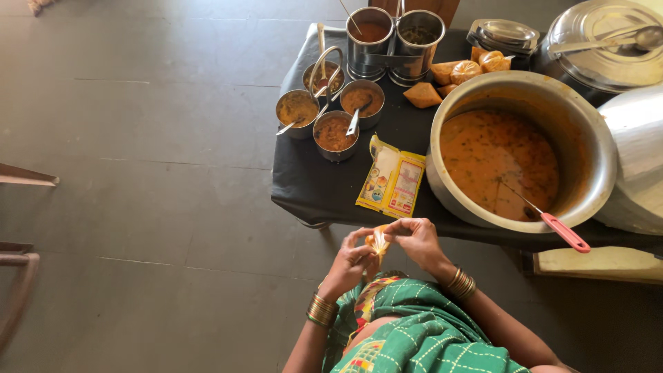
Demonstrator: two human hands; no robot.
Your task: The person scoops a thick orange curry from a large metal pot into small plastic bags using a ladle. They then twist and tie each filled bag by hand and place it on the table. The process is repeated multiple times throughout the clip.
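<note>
Head view: left hand and right hand meet just off the near edge of the black-draped worktop. Both grips are pinched closed on one small orange packet held between them, left fingers on its near-left side, right fingers on its far-right top. Packet's long axis runs roughly near to far. A yellow sachet lies flat on the worktop just beyond, left of the large pot of orange curry.
</note>
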